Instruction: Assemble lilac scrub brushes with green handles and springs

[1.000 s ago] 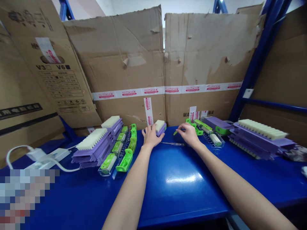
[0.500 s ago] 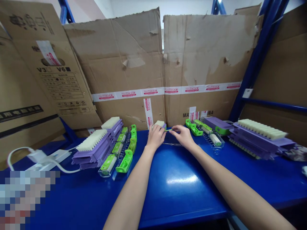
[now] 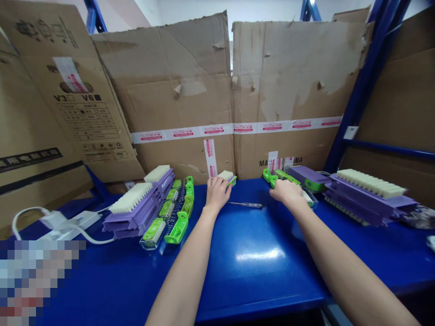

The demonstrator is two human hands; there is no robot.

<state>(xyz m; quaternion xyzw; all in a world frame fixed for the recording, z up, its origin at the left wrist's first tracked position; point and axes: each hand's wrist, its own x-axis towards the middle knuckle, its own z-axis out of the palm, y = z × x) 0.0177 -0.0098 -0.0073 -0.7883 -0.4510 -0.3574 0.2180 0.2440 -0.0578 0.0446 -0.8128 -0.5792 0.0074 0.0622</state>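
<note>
My left hand (image 3: 218, 192) is closed around a small brush with pale bristles (image 3: 225, 174) and a green edge, close to the cardboard at the back. Its lower part is hidden by my fingers. My right hand (image 3: 288, 191) is over the right-hand row of parts, its fingers curled down onto a green plastic end cap (image 3: 273, 179). My hand covers most of that cap. Between my hands a screwdriver (image 3: 250, 205) with a clear handle lies on the blue table (image 3: 261, 244).
To the left stand purple brush heads (image 3: 132, 199), clear-boxed green parts (image 3: 154, 232), springs (image 3: 178, 208) and green caps (image 3: 177, 228). A white power strip (image 3: 74, 222) has cables. More purple brush heads (image 3: 367, 190) and a purple casing (image 3: 306, 174) are on the right. Cardboard (image 3: 176, 99) walls the back.
My right hand has left the brush and moved right to the green caps, uncovering the screwdriver handle. My left hand stays with the brush, whose green edge now shows tilted.
</note>
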